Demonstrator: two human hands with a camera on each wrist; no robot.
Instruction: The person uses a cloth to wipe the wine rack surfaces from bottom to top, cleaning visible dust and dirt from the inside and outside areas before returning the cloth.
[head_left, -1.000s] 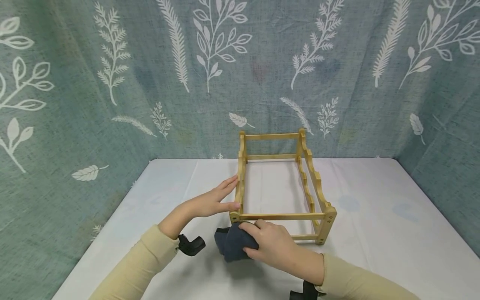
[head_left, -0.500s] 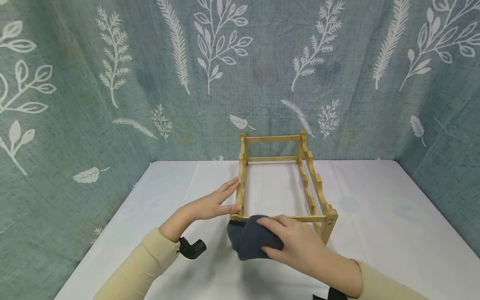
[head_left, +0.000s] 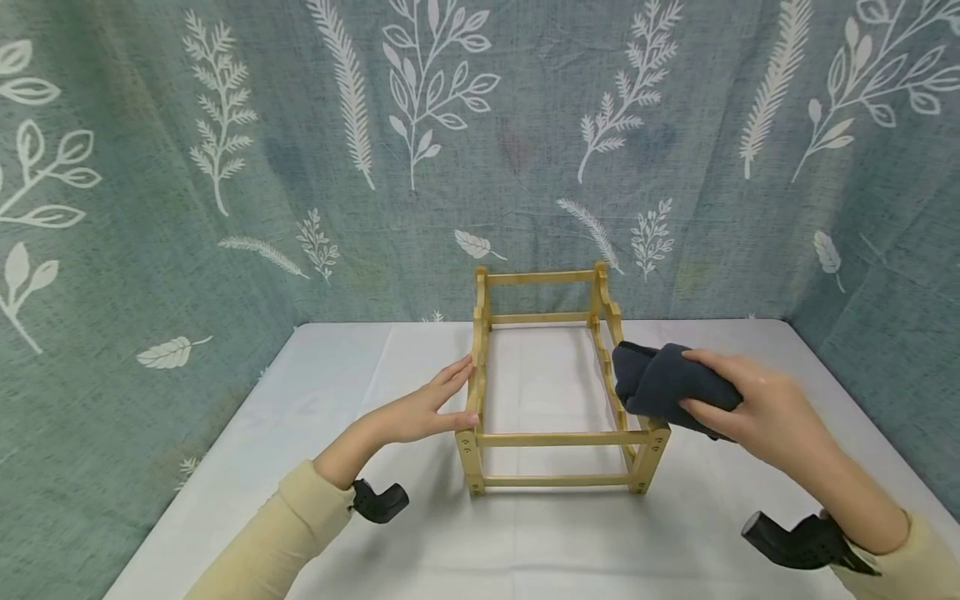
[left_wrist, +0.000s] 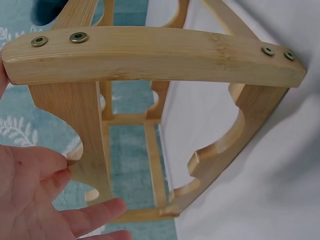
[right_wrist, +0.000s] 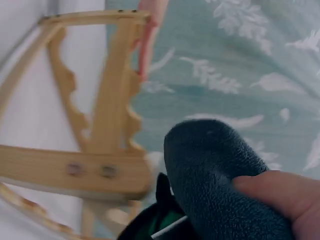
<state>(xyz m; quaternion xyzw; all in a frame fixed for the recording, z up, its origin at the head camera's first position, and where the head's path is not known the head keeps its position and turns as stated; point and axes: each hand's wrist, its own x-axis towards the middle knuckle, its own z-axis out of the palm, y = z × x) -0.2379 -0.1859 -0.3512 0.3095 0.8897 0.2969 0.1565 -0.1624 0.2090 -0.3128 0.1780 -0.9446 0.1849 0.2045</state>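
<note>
In the head view my right hand (head_left: pixel 772 408) grips a dark blue folded cloth (head_left: pixel 663 383) over the right side of a wooden rack (head_left: pixel 555 439). Close up, the cloth (right_wrist: pixel 210 170) has a fuzzy towel texture, with my thumb (right_wrist: pixel 275 192) pressing on it. A dark piece with a green patch and a light strip shows just below. My left hand (head_left: pixel 408 414) rests on the rack's left side, fingers spread and mostly straight. In the left wrist view the fingers (left_wrist: pixel 95 216) lie against the notched side panel, near the bolted end of the rack (left_wrist: pixel 165 55).
The rack stands on a white-covered table (head_left: pixel 360 358), its long notched sides running away from me. Behind and on both sides hangs a teal curtain (head_left: pixel 525 158) with white leaf prints. A black wrist mount (head_left: pixel 378 502) sits below each hand.
My right hand has carried the cloth from the rack's near left corner along the front, then up to its right side. The left hand stays in place on the rack.
</note>
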